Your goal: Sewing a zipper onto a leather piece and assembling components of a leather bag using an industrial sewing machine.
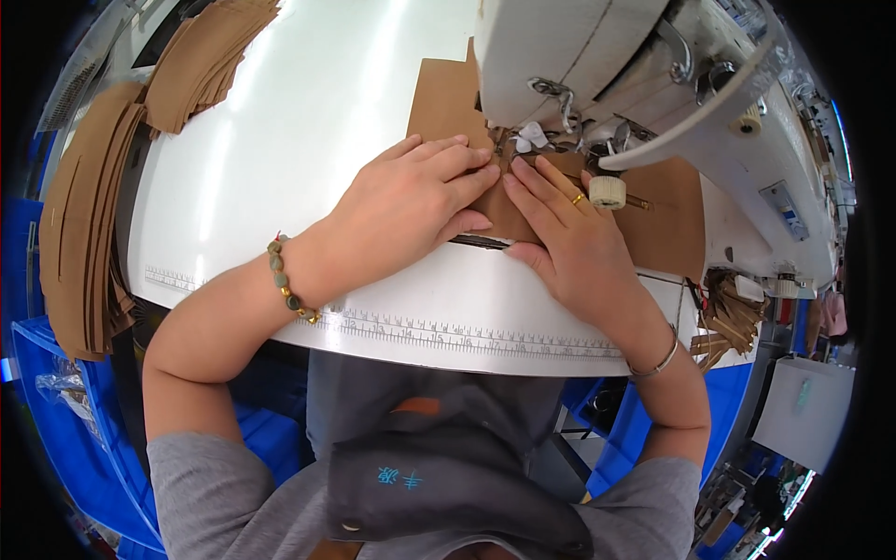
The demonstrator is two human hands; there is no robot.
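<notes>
A brown piece of fabric or leather lies on the white table under the head of a white sewing machine. My left hand rests flat on it, fingers stretched toward the needle area. Beside it, my right hand presses on the same piece, fingers extended and a gold ring on one of them. Both sets of fingertips are close to the presser foot, which is partly hidden by a small white part. More brown material extends to the right, beyond my right hand.
Stacks of brown cut pieces hang over the table's left edge, with another stack behind. A ruler strip runs along the front edge. Brown scraps gather at the right. Blue bins stand below left.
</notes>
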